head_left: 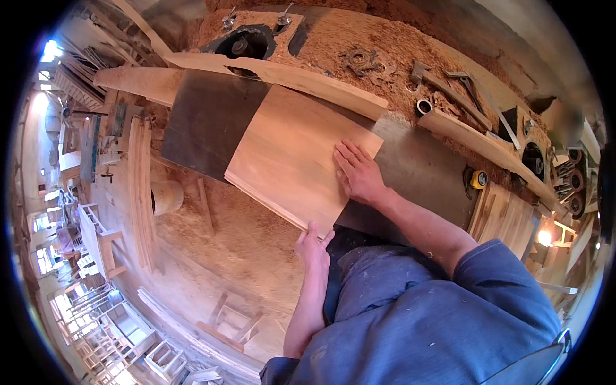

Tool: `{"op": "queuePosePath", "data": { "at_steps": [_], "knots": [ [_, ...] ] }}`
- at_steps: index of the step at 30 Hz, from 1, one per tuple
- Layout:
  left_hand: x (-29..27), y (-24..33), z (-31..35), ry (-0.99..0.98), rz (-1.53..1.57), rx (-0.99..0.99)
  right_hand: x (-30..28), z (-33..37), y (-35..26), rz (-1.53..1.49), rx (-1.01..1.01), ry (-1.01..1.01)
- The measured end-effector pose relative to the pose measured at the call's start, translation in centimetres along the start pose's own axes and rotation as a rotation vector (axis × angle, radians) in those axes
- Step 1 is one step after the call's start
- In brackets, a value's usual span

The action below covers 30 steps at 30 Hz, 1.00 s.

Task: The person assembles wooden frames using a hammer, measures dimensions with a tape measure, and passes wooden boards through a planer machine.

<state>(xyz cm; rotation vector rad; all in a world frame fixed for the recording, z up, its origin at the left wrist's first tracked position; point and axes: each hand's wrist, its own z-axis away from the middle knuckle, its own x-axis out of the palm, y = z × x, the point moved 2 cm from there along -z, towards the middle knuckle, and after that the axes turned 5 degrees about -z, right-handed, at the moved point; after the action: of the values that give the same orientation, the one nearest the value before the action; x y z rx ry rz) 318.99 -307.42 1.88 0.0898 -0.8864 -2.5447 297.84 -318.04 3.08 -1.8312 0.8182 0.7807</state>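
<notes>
Pinched at its near corner by the left hand, the right hand flat on top, the wooden panel on the dark tabletop looks stiff, probably light, best held by its edges.

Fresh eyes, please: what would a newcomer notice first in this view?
First, the broad wooden panel at center, askew over the dark tabletop, the right hand flat on its face and the left hand at its near corner. Next, orange-brown sawdust heaped beyond the fence. Then the yellow tape measure at right.
</notes>
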Motion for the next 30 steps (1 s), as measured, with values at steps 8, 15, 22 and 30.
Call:
{"op": "queuePosePath", "data": {
  "at_steps": [8, 15, 22, 30],
  "knots": [
    [2.4, 1.7, -0.1, 0.053, -0.684, 0.006, 0.4, -2.9, 2.4, -0.051, 0.02, 0.005],
    [1.3, 14.1, -4.9, 0.552, -1.198, 0.784, -0.2, -3.1, 0.9, -0.087, 0.037, -0.053],
    [10.2, 24.6, -17.0, 0.653, -1.273, 0.559, 0.3, -4.3, -0.7, -0.118, 0.107, -0.048],
    [11.4, 26.5, -19.5, 0.651, -1.27, 0.369, 1.6, -5.8, -0.4, -0.148, 0.17, -0.011]
  ]
}}
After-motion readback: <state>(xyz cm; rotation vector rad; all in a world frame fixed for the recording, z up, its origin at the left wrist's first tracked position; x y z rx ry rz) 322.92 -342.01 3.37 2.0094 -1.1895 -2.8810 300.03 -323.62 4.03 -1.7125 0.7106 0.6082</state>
